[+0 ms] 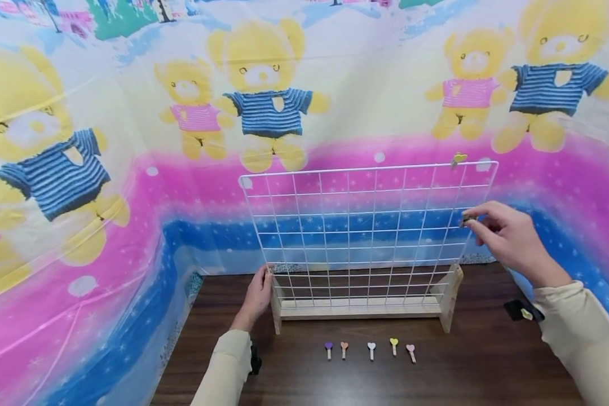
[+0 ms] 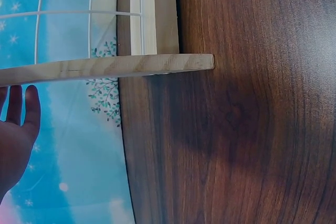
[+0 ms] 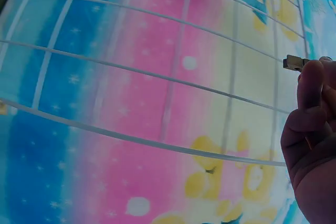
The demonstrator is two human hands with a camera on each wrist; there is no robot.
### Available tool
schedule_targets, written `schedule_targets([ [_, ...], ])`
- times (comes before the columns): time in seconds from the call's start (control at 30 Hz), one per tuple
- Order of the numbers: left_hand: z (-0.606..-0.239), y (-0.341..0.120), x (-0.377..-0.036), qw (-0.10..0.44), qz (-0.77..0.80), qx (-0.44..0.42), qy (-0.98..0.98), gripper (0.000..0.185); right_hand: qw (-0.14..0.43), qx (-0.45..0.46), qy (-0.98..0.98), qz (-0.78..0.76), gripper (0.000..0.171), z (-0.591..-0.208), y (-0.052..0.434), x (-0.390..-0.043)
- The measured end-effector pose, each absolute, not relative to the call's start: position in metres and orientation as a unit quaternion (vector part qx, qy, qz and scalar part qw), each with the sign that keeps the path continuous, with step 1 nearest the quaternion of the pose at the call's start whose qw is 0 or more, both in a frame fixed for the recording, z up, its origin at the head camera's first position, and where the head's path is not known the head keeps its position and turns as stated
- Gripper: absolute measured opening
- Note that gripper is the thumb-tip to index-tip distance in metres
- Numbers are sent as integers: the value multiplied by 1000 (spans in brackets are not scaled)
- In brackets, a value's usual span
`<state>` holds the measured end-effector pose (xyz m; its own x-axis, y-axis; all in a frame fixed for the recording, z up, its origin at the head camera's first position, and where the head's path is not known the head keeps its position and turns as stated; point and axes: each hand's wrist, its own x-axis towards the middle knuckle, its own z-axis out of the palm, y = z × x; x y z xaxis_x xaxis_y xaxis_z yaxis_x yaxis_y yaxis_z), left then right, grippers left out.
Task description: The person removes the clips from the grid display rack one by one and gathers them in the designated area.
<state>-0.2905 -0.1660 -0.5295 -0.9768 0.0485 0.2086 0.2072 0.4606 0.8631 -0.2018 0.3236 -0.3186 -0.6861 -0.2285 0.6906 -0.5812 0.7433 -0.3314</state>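
Observation:
A white wire grid panel (image 1: 360, 232) stands upright in a wooden stand (image 1: 360, 312). My left hand (image 1: 257, 292) holds the stand's left upright near its top; in the left wrist view its fingertips meet the outer face of the wooden upright (image 2: 131, 65). Beside the panel's right edge, my right hand (image 1: 507, 237) pinches a small wooden clothespin (image 3: 294, 63) between thumb and index finger, its jaw end pointing at the wires. Fingers hide most of this clothespin. A yellow-green heart clothespin (image 1: 458, 159) sits on the top wire near the right corner.
On the dark wood table (image 1: 304, 383), several heart clothespins lie in a row before the stand, among them a purple one (image 1: 329, 349), a white one (image 1: 371, 351) and a pink one (image 1: 411, 353). A bear-print cloth (image 1: 355, 113) hangs behind and at both sides.

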Motion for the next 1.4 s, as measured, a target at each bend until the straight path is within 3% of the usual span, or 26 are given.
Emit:
schedule_targets([
  [0.4, -532, -166, -291, 70, -519, -71, -849, 35, 226, 230, -901, 291, 15, -405, 322, -213],
  [0.8, -538, -166, -289, 64, -515, -64, -852, 34, 61, 149, -923, 349, 18, -495, 318, -208],
  [1.4, -530, -168, -289, 69, -514, -75, -851, 36, 8, 104, -908, 405, 15, -582, 318, -207],
])
